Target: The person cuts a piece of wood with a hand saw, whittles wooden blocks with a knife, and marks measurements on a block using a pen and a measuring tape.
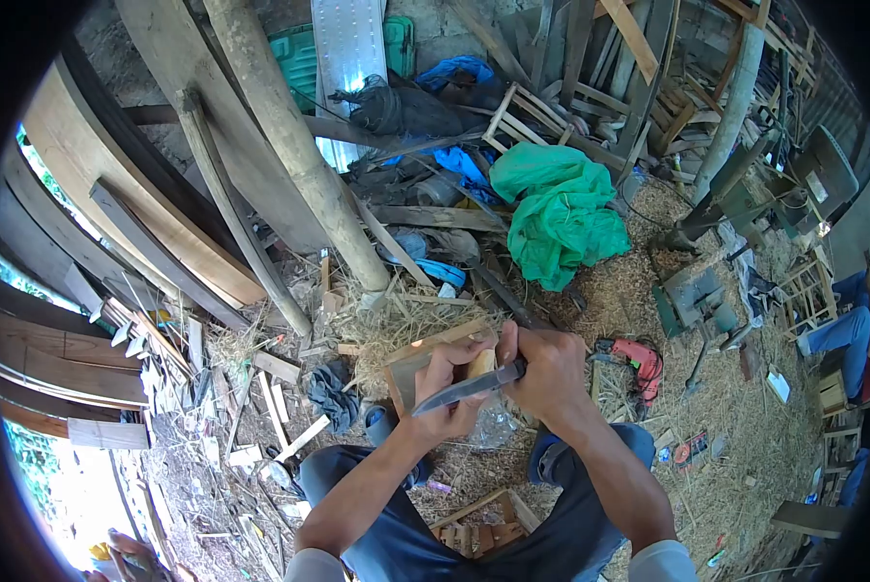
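Observation:
A knife [464, 389] with a long grey blade and a dark handle is held in front of my body, its tip pointing left. My right hand [547, 371] is closed around the handle. My left hand [446, 378] has its fingers wrapped round a small pale wood piece [482, 364], behind the blade. The blade crosses in front of my left hand and the wood piece; whether it touches the wood I cannot tell. Just beyond my left hand is a wooden frame [403, 384], partly hidden by the hand.
A red power tool [639, 366] lies on the ground right of my hands. Beyond are a green sheet [561, 213], a leaning pole [304, 145] and piled wood. A wooden frame [524, 511] lies between my legs. At the right edge another person's leg [836, 341] shows.

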The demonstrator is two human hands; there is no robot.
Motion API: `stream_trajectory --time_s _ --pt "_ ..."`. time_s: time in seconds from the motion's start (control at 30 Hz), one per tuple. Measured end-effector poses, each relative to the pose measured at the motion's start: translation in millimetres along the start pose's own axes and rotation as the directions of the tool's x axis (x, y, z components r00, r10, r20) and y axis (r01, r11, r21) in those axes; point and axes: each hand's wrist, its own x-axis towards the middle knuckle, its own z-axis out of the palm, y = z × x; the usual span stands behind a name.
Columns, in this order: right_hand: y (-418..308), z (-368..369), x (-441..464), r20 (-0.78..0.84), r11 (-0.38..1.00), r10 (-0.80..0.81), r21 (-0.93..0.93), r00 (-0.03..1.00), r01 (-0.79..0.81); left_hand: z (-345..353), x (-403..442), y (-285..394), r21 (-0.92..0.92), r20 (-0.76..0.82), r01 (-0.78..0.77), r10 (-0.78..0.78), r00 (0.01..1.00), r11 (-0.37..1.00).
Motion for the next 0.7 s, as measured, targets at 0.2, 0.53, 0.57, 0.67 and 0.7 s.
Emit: stream_trajectory --time_s 0.2,0.53,0.57,0.67,0.7 --pt "6.8 9.9 7.1 -0.025 0.998 0.046 -0.046 0.999 -0.047 -0.7 5.3 1.0 -0.049 -0.026 0.114 -0.115 0.993 0.992" --pt "87.2 37.7 16.4 0.015 0.773 0.528 -0.422 0.849 -0.473 -17.8 -0.4 2.5 -0.256 -0.106 0.097 -0.128 0.986 0.962" --pt "75.5 30.6 20.2 0.054 0.794 0.539 -0.366 0.84 -0.486 -20.9 5.9 -3.4 -0.18 -0.221 0.171 -0.209 0.953 0.969" --pt "62.6 30.6 7.4 0.105 0.891 0.427 -0.22 0.898 -0.398 -32.9 37.4 -1.8 -0.547 -0.098 0.311 -0.428 0.898 0.777" --pt "53.6 36.3 7.2 0.11 0.944 0.326 -0.085 0.939 -0.318 -36.8 40.5 -0.3 -0.642 -0.036 0.327 -0.454 0.89 0.694"
